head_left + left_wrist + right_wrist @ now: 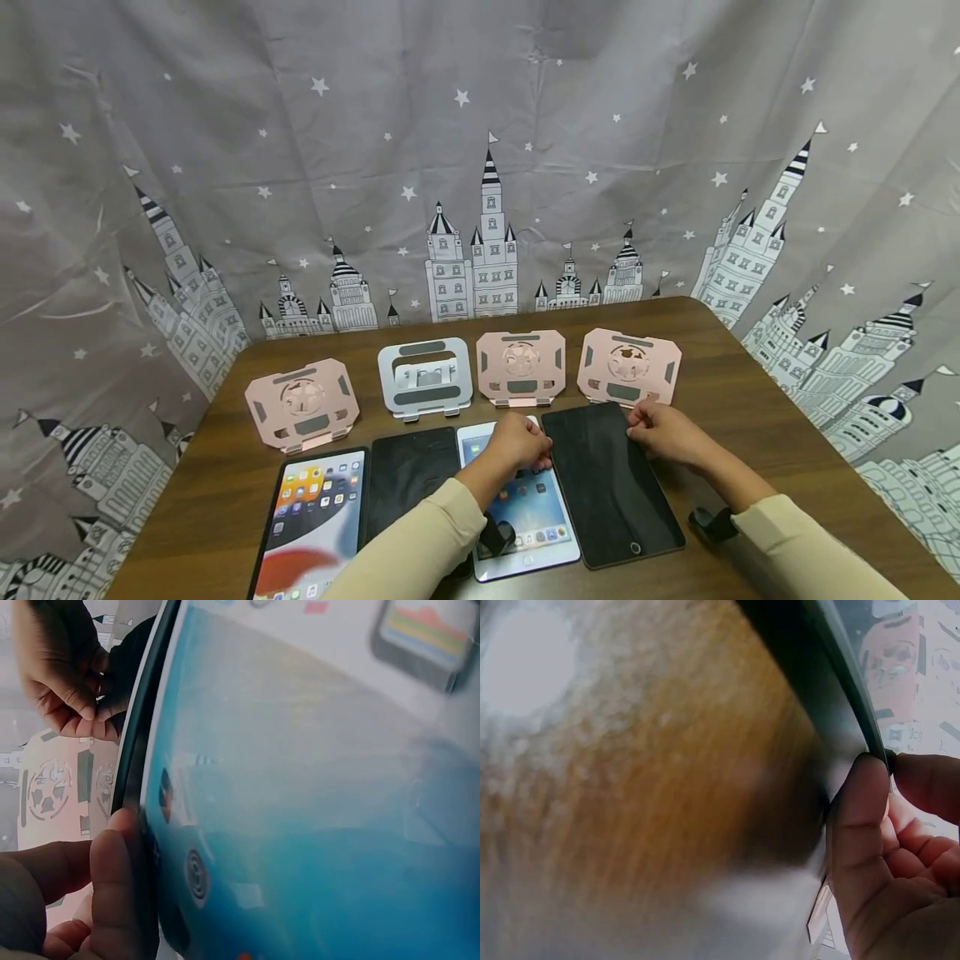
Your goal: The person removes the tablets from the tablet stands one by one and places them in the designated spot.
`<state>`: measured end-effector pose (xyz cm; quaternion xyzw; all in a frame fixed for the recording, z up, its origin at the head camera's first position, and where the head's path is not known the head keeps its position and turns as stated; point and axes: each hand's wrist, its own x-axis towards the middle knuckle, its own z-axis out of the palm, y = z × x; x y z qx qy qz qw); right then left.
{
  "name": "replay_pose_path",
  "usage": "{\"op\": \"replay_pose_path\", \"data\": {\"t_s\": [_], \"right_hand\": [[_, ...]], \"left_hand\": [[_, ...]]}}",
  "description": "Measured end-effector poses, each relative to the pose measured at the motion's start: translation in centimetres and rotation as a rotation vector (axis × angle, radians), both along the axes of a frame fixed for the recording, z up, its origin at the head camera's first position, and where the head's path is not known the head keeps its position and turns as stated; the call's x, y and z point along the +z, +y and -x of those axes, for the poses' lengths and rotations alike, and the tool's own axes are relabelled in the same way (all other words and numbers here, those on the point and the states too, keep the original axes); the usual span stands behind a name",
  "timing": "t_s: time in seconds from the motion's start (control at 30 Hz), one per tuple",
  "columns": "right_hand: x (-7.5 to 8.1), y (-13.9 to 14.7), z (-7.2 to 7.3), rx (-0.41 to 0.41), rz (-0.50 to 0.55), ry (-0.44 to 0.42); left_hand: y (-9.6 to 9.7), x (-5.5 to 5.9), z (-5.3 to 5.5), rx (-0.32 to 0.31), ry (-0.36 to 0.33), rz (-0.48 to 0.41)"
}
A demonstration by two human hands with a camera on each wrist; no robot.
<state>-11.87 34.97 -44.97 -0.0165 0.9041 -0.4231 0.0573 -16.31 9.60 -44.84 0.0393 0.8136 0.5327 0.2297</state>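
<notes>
A black tablet (611, 487) with a dark screen lies rightmost in a row of tablets on the wooden table (757, 400). My left hand (542, 454) pinches its left edge near the top, thumb (112, 877) on the dark rim. My right hand (637, 421) pinches its upper right edge, thumb (859, 825) pressed on the rim. In the left wrist view, the lit blue screen of the white tablet (315, 795) fills the frame, and the right hand (71, 697) shows at the top left. The wrist views do not show whether the black tablet is lifted.
Left of it lie a white lit tablet (528, 517), another dark tablet (411, 475) and a lit tablet (315, 521). Behind stand three pink stands (302, 408) (521, 367) (628, 367) and a silver stand (425, 379). A starred castle curtain (480, 167) hangs around the table.
</notes>
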Motion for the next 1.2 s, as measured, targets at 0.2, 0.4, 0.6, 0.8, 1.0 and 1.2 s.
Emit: {"op": "replay_pose_path", "data": {"t_s": [0.2,0.4,0.6,0.8,1.0,1.2], "right_hand": [[-0.2,-0.1,0.1,0.008,-0.003,-0.026],[0.0,-0.2,0.4,-0.007,-0.028,-0.057],[0.1,-0.2,0.4,-0.001,-0.036,-0.082],[0.2,0.0,0.4,0.021,-0.022,-0.104],[0.7,0.5,-0.4,0.036,0.050,-0.160],[1.8,0.7,-2.0,0.044,0.033,-0.043]], "left_hand": [[-0.1,0.0,0.1,-0.010,0.034,0.071],[-0.1,0.5,0.4,-0.002,0.027,0.078],[-0.1,0.8,0.3,0.000,-0.007,0.083],[0.0,0.9,0.4,0.009,-0.044,0.092],[-2.0,0.7,-0.7,-0.129,0.036,0.037],[-8.0,1.9,-2.8,-0.261,0.238,0.054]]}}
